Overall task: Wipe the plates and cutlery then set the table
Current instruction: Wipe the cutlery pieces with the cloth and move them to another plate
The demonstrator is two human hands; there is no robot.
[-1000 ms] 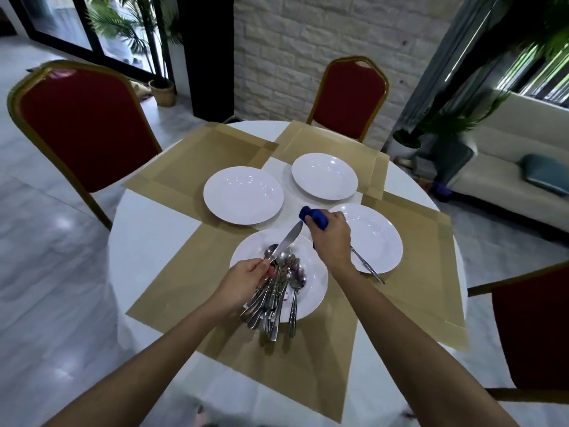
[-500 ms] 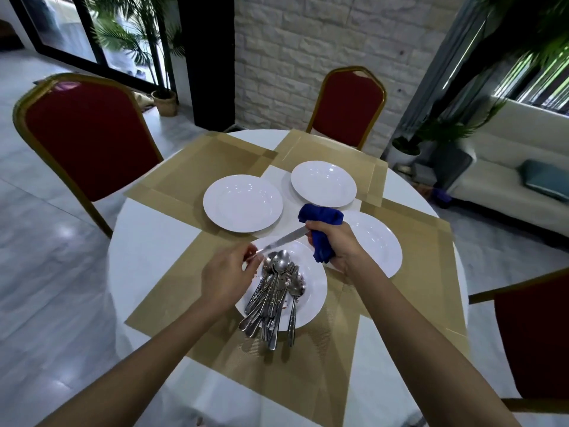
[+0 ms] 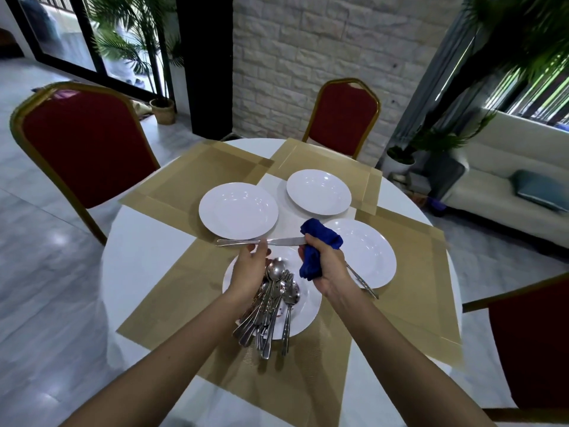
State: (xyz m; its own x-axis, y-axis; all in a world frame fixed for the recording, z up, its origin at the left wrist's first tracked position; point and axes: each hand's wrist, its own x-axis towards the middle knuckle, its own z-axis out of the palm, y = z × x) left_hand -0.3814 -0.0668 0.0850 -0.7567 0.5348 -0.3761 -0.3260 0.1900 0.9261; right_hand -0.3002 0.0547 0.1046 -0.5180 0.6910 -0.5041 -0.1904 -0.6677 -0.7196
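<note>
Nearest you on the bench (image 3: 138, 257), cutlery plate (image 3: 306, 309) carries heaped spoons and forks (image 3: 271, 303). Over its far rim your left hand (image 3: 249, 272) pinches a knife (image 3: 240, 242) mid-length, held level; your right hand (image 3: 329, 266), fingers curled, grips a bunched blue cloth (image 3: 320, 241) at the blade end. Right of the cutlery plate: side plate (image 3: 372, 254). Farther past it: left plate (image 3: 238, 211), then back plate (image 3: 318, 192).
</note>
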